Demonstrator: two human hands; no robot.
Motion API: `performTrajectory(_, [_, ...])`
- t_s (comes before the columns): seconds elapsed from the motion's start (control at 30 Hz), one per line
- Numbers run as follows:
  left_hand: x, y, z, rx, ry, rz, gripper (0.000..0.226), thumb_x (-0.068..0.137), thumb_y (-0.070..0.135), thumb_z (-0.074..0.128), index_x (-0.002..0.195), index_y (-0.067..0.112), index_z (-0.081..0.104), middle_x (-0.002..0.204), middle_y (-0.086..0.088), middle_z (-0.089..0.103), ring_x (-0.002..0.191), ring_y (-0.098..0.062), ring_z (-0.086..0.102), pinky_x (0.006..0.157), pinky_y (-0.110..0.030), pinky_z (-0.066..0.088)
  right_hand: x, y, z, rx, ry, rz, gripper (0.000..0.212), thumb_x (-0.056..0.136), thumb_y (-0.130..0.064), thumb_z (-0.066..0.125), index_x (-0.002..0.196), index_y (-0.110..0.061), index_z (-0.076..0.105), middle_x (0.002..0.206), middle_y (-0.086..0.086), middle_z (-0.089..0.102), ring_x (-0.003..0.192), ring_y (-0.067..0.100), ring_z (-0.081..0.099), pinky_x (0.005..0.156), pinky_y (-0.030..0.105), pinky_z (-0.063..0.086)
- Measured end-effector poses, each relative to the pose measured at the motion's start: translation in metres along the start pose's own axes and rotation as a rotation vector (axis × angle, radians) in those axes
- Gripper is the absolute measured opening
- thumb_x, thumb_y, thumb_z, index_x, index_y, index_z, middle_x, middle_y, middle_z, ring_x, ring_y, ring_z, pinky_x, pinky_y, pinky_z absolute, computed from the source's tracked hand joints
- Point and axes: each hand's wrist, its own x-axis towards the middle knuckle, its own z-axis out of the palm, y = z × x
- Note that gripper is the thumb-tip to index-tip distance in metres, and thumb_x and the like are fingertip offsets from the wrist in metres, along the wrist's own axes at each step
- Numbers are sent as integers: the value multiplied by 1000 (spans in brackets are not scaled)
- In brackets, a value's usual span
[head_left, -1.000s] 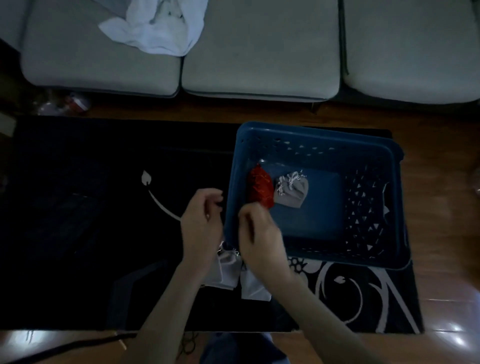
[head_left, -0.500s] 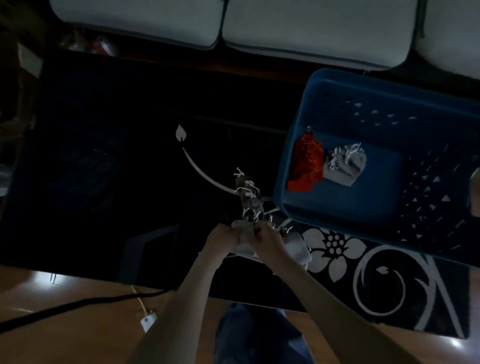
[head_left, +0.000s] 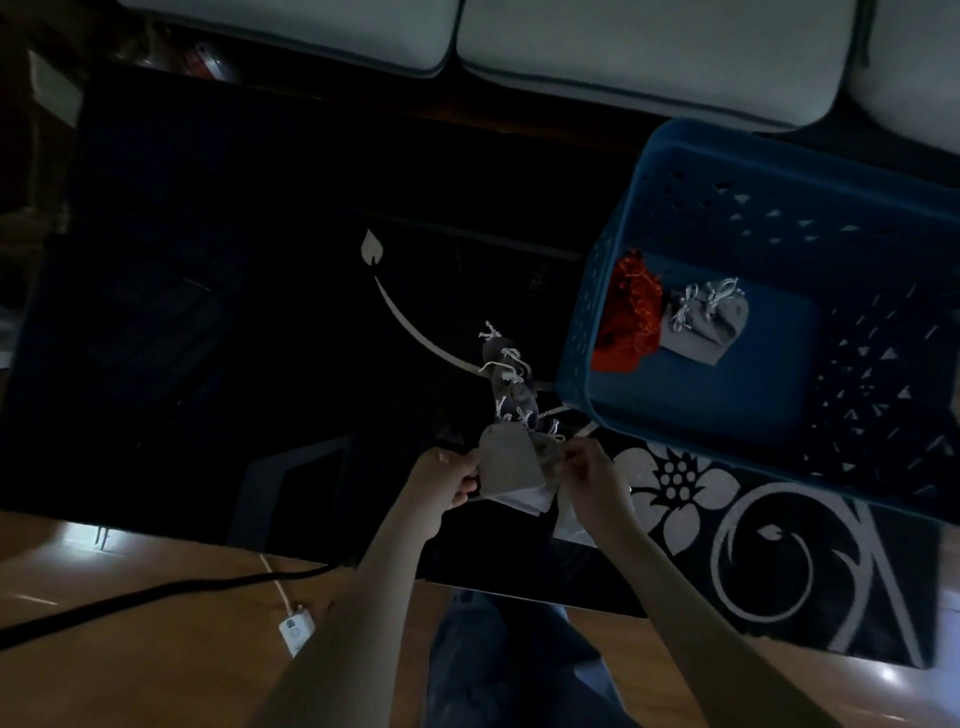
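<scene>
My left hand (head_left: 441, 486) pinches the left edge of a small grey drawstring pouch (head_left: 506, 460), lifted just above a black mat. My right hand (head_left: 592, 480) has its fingers curled at the pouch's right side, on the fabric or cord there. Beyond the held pouch, a row of several grey pouches (head_left: 509, 382) with white cords lies on the mat. More flat pale pouches (head_left: 524, 499) lie under my hands. A blue plastic basket (head_left: 587, 338) to the right holds a red pouch (head_left: 626, 319) and a grey pouch (head_left: 706, 322).
The black mat with a white flower pattern (head_left: 670, 491) covers the wooden floor. A grey sofa (head_left: 649, 47) runs along the top. A black cable (head_left: 130, 597) and a white cord with a small switch (head_left: 296, 629) lie on the floor at bottom left. My knee shows at bottom centre.
The view swung right and down, then held. My hands left the basket's rim, came down to the pile of pouches and now hold one grey pouch raised and spread between them.
</scene>
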Motion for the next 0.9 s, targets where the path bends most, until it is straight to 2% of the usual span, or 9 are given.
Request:
performTrajectory(0.17, [4,-9,14,67,14,-14,33,91,20,62,67,15,41,69,-3,39,59,-11,39,55,-23,32,5,8,16,-20,16,38,22,93,-24,55,111,-11,51,94,8,64,88,27,59,67,32,39])
performTrajectory(0.23, [3,-8,20,89,15,-51,34,90,26,63,65,15,43,65,-1,38,59,-13,39,55,-24,31,8,6,21,8,59,7,18,94,-25,55,101,-8,54,90,11,65,86,28,58,70,34,40])
performTrajectory(0.33, [2,-2,27,105,93,-79,24,91,30,62,94,7,61,68,-2,46,60,-13,45,54,-23,35,8,4,23,47,120,6,20,90,-28,60,84,-11,51,87,3,54,87,21,46,75,28,28])
performTrajectory(0.4, [3,-4,26,37,128,-24,18,92,26,61,88,8,58,70,-5,48,61,-16,46,54,-24,37,7,3,20,59,99,-10,20,88,-28,63,82,-14,50,88,0,52,89,19,43,71,25,24])
performTrajectory(0.5, [2,-12,15,-121,130,80,20,92,19,62,78,9,51,74,-8,50,66,-20,51,63,-33,47,-1,0,14,294,45,-42,20,91,-14,60,79,-16,45,68,-1,51,66,10,50,56,15,35])
performTrajectory(0.57, [2,-16,7,-148,191,131,22,92,21,61,77,9,50,77,-10,52,73,-25,54,67,-37,45,-5,1,10,384,86,-48,22,91,-4,56,80,-17,43,65,-2,50,56,-1,49,52,11,36])
performTrajectory(0.67, [-2,-17,-4,-374,215,131,8,95,12,54,88,9,56,89,-10,61,84,-25,59,69,-31,45,-6,8,6,523,137,-58,23,87,12,47,91,-11,47,84,3,56,69,-6,52,64,13,40])
performTrajectory(0.77, [-7,-22,-13,-419,153,139,5,96,9,50,96,9,55,94,-11,59,85,-24,60,69,-31,47,-7,9,-3,650,141,2,28,86,13,43,95,-10,54,88,-1,60,72,-8,55,71,20,42])
performTrajectory(0.9, [-1,-32,-19,-387,69,184,17,93,0,51,110,3,52,103,-17,61,91,-28,64,73,-35,52,-9,1,-1,740,-32,-34,23,77,-2,50,96,-12,60,92,4,66,91,14,61,83,31,46])
